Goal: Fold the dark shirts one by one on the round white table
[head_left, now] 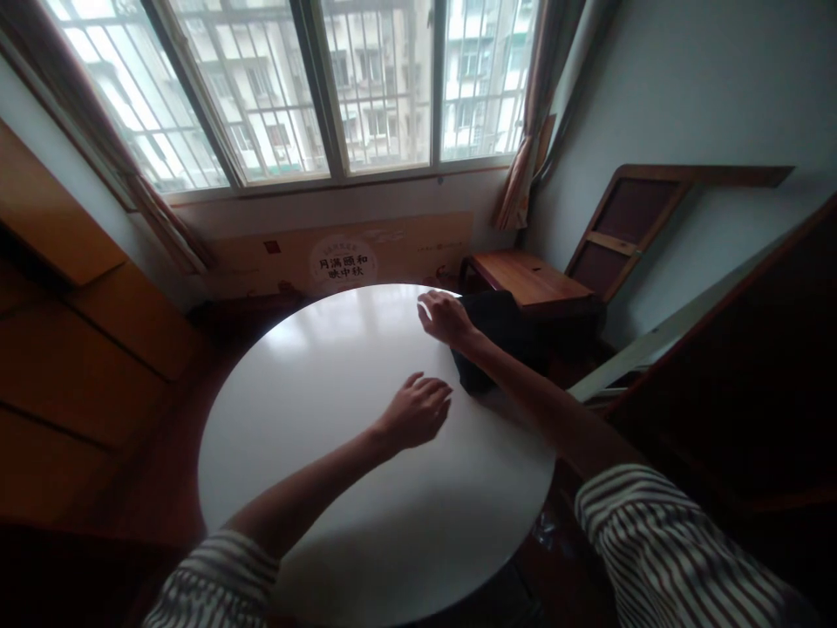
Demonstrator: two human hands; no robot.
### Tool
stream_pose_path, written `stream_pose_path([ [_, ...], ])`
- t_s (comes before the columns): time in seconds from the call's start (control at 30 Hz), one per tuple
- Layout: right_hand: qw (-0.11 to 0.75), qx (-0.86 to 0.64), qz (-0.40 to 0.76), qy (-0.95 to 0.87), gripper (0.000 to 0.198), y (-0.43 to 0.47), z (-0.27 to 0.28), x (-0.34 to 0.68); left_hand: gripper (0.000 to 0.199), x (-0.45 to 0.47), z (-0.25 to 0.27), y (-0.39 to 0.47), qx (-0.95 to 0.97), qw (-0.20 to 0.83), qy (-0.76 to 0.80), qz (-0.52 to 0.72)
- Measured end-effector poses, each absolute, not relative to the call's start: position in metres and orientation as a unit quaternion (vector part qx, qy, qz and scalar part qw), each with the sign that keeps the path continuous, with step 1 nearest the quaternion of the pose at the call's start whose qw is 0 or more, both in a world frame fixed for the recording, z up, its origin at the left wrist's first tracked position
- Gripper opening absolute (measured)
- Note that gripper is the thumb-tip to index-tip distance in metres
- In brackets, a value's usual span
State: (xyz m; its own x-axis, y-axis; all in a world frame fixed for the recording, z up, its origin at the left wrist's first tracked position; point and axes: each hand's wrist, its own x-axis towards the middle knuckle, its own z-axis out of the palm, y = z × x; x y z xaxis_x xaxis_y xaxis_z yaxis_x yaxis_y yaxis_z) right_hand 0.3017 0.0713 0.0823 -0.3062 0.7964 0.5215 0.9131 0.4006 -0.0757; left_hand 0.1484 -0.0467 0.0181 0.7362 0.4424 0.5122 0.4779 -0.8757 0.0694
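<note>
Dark item partly hidden behind the right forearm, striped sleeves cut off at the bottom

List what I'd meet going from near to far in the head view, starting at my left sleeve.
Striped left sleeve, left hand, right hand, printed panel, building outside.

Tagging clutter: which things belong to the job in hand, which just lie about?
Likely the job, nearest the left hand and right hand:
dark item
white round table

Just around:
low wooden bench
wood-framed dark panel
printed panel
</note>
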Motion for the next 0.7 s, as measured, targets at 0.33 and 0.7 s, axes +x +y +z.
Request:
stream_pose_path([
  [0.33,0.298,-0.369,-0.008,-0.880,0.017,-0.003,-0.024,0.290,0.027,0.025,-0.026,0.014,-0.848,-0.038,-0.394,-0.353],
  [0.7,0.198,-0.387,0.077,-0.897,0.081,0.000,-0.031,0.294,0.078,0.019,-0.025,-0.002,-0.901,-0.084,-0.406,-0.131],
])
